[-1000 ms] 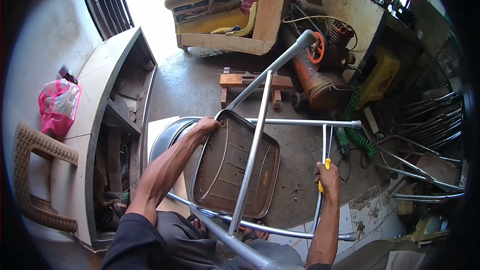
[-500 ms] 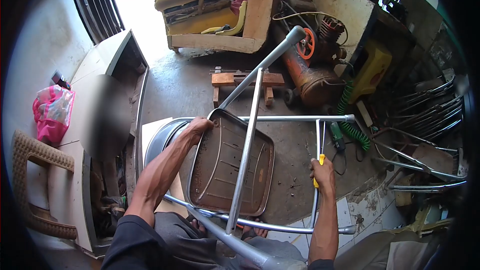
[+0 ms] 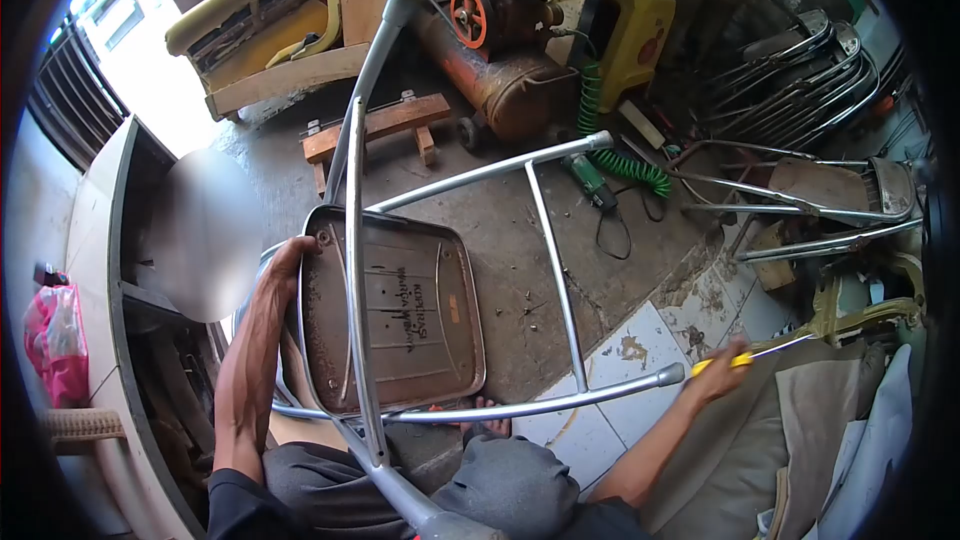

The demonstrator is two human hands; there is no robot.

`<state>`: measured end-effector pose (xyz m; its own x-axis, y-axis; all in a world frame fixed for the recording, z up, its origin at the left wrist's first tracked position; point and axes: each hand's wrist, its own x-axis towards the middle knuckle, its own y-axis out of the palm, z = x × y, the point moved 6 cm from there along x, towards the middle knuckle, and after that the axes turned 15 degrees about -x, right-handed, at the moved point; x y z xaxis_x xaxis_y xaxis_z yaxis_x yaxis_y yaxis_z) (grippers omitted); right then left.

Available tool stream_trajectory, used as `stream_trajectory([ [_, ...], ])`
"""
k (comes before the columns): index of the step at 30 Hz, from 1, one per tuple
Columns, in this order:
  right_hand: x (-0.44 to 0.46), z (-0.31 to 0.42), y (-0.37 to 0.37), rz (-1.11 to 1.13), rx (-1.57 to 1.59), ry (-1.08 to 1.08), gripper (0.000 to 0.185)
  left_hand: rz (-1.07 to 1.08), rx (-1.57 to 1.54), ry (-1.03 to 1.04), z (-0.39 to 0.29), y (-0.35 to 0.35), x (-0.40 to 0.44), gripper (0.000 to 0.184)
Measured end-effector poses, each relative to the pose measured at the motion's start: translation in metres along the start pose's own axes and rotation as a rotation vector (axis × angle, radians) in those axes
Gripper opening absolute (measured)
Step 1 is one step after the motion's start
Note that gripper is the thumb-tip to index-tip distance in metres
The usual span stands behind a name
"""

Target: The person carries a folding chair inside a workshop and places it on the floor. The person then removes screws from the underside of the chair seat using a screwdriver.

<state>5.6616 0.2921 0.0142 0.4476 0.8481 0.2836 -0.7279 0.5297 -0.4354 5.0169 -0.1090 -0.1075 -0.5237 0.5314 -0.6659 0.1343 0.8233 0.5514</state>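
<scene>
A metal folding chair frame [image 3: 558, 275] lies on its side across my lap, its grey tubes spread apart. Its rusty brown seat pan [image 3: 400, 315] shows the underside, with dark lettering on it. My left hand [image 3: 290, 262] is closed around the pan's upper left corner. Off to the right, past the capped end of the lower tube, my right hand [image 3: 716, 376] is closed on a screwdriver [image 3: 741, 361] with a yellow handle. The screwdriver's thin shaft points right, over grey fabric, away from the chair.
Several small screws [image 3: 530, 311] lie on the floor. An orange-wheeled air compressor [image 3: 500, 75] stands behind, near a green power tool [image 3: 590, 183] and coiled hose. A low wooden stand [image 3: 378, 128] sits ahead. Stacked chair frames [image 3: 800, 75] fill the right; a cabinet [image 3: 100, 230] stands left.
My right hand has swung right with the screwdriver, from beside the frame's crossbar to beyond the tube end. The view has turned right. My left hand stays on the seat pan's corner.
</scene>
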Motion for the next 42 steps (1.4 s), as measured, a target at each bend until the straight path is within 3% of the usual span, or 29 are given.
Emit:
stream_trajectory([
  [1,-0.004,-0.066,0.026,0.098,0.061,0.135,0.021,-0.02,0.021,0.019,-0.001,0.001,-0.001,0.025],
  [2,-0.033,-0.136,0.063,0.281,0.717,0.322,0.016,-0.064,0.043,0.019,-0.001,-0.001,-0.003,0.025],
  [3,-0.051,-0.233,0.111,0.336,0.37,0.416,0.019,-0.104,0.064,0.022,-0.002,-0.001,-0.003,0.024],
  [5,-0.153,-0.197,0.149,0.75,-0.005,0.357,0.027,-0.062,0.013,0.008,-0.001,-0.004,0.009,0.022],
  [7,-0.225,-0.148,0.179,0.992,-0.228,0.185,0.035,-0.145,0.144,0.052,-0.005,-0.007,0.006,0.018],
  [8,-0.242,-0.152,0.204,0.938,-0.244,0.055,0.038,-0.151,0.186,0.046,-0.004,-0.001,-0.002,0.014],
  [9,-0.251,-0.118,0.201,1.056,-0.502,0.13,0.039,-0.121,0.156,0.031,-0.004,-0.014,0.015,0.012],
  [10,-0.255,-0.123,0.217,0.997,-0.486,-0.053,0.031,-0.235,0.29,0.138,-0.012,-0.029,0.024,0.01],
  [11,-0.262,-0.134,0.233,0.93,-0.457,-0.233,0.023,-0.229,0.287,0.105,-0.009,-0.006,0.0,0.009],
  [12,-0.263,-0.109,0.226,0.834,-0.476,-0.366,0.028,-0.217,0.286,0.114,-0.007,0.003,-0.009,0.009],
  [13,-0.262,-0.111,0.229,0.838,-0.441,-0.323,0.029,-0.196,0.273,0.128,-0.007,0.006,-0.011,0.009],
  [14,-0.261,-0.124,0.234,0.762,-0.426,-0.436,0.026,-0.174,0.26,0.137,-0.007,0.01,-0.014,0.009],
  [15,-0.258,-0.126,0.228,0.951,-0.338,-0.029,0.021,-0.156,0.245,0.144,-0.005,0.013,-0.015,0.009],
  [17,-0.244,-0.179,0.23,1.017,-0.05,0.29,0.018,-0.12,0.216,0.15,-0.002,0.018,-0.014,0.009],
  [18,-0.22,-0.185,0.198,0.885,0.074,0.48,0.017,-0.1,0.191,0.161,-0.004,0.015,-0.014,0.009],
  [20,-0.17,-0.234,0.18,0.873,0.122,0.516,0.028,0.017,0.141,0.101,0.0,0.013,-0.005,0.011],
  [21,-0.128,-0.274,0.181,0.783,0.012,0.011,0.029,0.019,0.125,0.106,0.001,0.005,0.003,0.011],
  [23,-0.125,-0.155,0.098,0.691,0.114,0.28,0.027,0.012,0.134,0.092,0.003,0.005,0.005,0.013],
  [25,-0.084,-0.138,0.073,0.608,0.249,0.194,0.018,0.021,0.156,0.056,0.004,0.008,-0.003,0.014],
  [26,-0.073,-0.099,0.053,0.555,0.148,0.104,0.016,0.047,0.142,0.081,0.003,0.01,-0.004,0.015],
  [27,-0.043,-0.094,0.048,0.563,0.194,-0.021,0.017,0.075,0.127,0.106,0.002,0.014,-0.007,0.016],
  [29,-0.015,-0.06,0.028,0.374,-0.012,-0.372,0.018,0.052,0.105,0.106,0.003,0.016,-0.009,0.017],
  [31,-0.004,-0.039,0.011,0.465,-0.374,-0.261,0.02,0.022,0.148,0.116,0.001,0.011,0.007,0.016],
  [32,0.016,-0.039,0.011,0.466,-0.379,-0.268,0.02,0.028,0.156,0.136,0.0,0.01,0.007,0.015],
  [34,0.064,-0.044,-0.001,0.365,-0.499,-0.44,0.023,0.036,0.14,0.134,0.006,0.01,-0.003,0.015],
  [36,0.044,0.032,-0.009,0.317,-0.061,-0.149,0.025,0.052,0.142,0.171,0.003,0.008,0.004,0.018],
  [38,-0.01,0.129,0.0,0.499,0.03,-0.23,0.025,0.055,0.137,0.16,0.002,0.009,0.002,0.019],
  [41,-0.125,0.21,0.058,0.83,0.156,-0.12,0.028,0.1,0.135,0.145,0.003,0.017,-0.006,0.023],
  [42,-0.169,0.221,0.078,0.996,0.218,-0.211,0.028,0.132,0.08,0.116,0.007,0.018,-0.005,0.023],
])
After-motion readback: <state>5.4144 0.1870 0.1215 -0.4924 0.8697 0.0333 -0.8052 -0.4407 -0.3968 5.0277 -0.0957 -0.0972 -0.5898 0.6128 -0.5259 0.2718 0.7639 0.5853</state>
